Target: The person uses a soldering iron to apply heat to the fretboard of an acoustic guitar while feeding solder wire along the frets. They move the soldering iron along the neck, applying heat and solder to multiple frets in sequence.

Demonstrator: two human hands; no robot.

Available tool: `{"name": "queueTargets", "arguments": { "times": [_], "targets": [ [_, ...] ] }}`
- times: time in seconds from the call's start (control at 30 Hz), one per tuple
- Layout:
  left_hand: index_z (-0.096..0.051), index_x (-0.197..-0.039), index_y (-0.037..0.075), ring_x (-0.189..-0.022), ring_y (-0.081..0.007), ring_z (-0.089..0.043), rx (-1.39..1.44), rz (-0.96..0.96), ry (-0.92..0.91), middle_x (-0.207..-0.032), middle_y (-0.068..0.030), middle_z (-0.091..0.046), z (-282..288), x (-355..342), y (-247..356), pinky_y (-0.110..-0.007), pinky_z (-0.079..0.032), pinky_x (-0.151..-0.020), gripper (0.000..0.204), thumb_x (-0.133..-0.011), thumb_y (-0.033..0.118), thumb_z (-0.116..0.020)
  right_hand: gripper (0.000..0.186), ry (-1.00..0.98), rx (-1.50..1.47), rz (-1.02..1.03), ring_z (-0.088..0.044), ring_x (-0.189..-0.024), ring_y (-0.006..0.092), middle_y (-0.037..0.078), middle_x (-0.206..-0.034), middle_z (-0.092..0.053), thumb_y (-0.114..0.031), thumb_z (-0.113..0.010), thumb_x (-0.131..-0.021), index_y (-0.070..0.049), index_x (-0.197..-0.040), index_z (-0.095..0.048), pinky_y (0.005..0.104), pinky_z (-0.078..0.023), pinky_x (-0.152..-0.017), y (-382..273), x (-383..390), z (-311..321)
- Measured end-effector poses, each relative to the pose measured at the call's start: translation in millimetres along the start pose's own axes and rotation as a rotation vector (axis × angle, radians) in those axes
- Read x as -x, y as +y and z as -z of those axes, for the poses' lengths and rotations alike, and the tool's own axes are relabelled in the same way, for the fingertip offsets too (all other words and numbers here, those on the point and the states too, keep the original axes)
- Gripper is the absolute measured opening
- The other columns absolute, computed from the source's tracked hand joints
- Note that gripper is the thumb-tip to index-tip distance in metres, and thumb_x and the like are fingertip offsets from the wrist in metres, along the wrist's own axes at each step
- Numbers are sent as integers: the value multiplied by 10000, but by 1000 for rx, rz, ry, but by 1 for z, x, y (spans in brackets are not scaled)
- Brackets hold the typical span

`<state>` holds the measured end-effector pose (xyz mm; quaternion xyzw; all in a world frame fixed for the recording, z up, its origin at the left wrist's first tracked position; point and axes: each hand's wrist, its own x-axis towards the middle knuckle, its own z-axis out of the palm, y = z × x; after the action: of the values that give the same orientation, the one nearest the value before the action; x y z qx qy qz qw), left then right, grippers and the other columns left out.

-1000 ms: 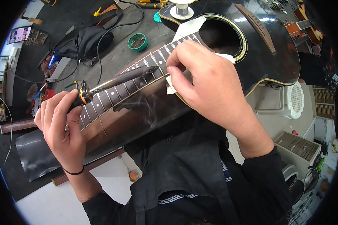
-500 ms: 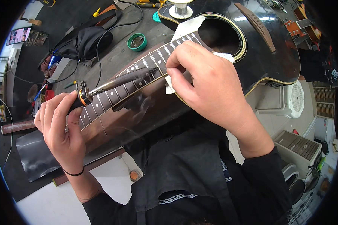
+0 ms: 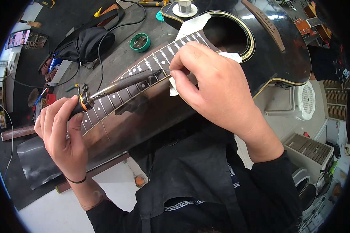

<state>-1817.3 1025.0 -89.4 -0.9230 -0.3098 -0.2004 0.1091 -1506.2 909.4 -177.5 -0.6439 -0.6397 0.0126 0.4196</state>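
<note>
My left hand point(image 3: 62, 134) is closed round the dark handle of a soldering iron point(image 3: 118, 84). The iron's long metal shaft slants across the guitar fretboard point(image 3: 112, 101), its dark tip on or just over a fret near the fretboard's near edge. Beside that tip, my right hand point(image 3: 217, 87) pinches a thin solder wire point(image 3: 165, 70) between thumb and forefinger; most of the wire is hidden by the fingers. Silvery streaks lie along several frets toward the soundhole. The black guitar body point(image 3: 287, 68) lies flat on the right, with white masking paper point(image 3: 193, 27) by the fretboard's end.
A solder spool point(image 3: 185, 8) stands beyond the guitar, left of its soundhole. Nearby sits a green bowl point(image 3: 140, 42). The iron's black cord point(image 3: 100, 50) loops over the dark bench past a black bag point(image 3: 91, 44). Small cutters point(image 3: 81, 88) lie behind my left hand; a white stool point(image 3: 305, 101) stands right.
The view has shifted slightly. Wisps of smoke seen below the fretboard earlier have mostly faded. Both hands keep nearly the same place, with the iron's tip still by my right fingers.
</note>
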Motion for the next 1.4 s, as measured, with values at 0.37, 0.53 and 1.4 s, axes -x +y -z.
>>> {"name": "queueTargets", "arguments": {
  "times": [0.37,0.53,1.4],
  "targets": [
    [-810,-1333,20,-1248,-292,-729,-13,-1,-19,-1260,-110,-805,0,2,0,-459,-405,-1243,287,-1059,102,-780,116,-14,-13,7,-780,-857,355,117,-1002,-750,-136,-749,-1018,-56,-1065,-679,465,-619,-726,2,3,2],
    [-808,-1322,16,-1234,-295,-729,-6,-13,-20,-1252,-112,-803,1,0,0,-454,-413,-1217,285,-1048,88,-776,105,23,-103,-10,-711,-832,335,104,-941,-682,-73,-783,-992,-46,-1021,-686,446,-558,-732,3,4,0],
    [-802,-1279,-3,-1100,-296,-708,22,-50,19,-1177,-114,-797,1,-4,3,-437,-426,-1152,273,-1032,111,-810,102,-12,-146,10,-698,-823,340,110,-948,-667,-40,-778,-986,-40,-1009,-679,455,-550,-731,1,3,3]
  ]
}}
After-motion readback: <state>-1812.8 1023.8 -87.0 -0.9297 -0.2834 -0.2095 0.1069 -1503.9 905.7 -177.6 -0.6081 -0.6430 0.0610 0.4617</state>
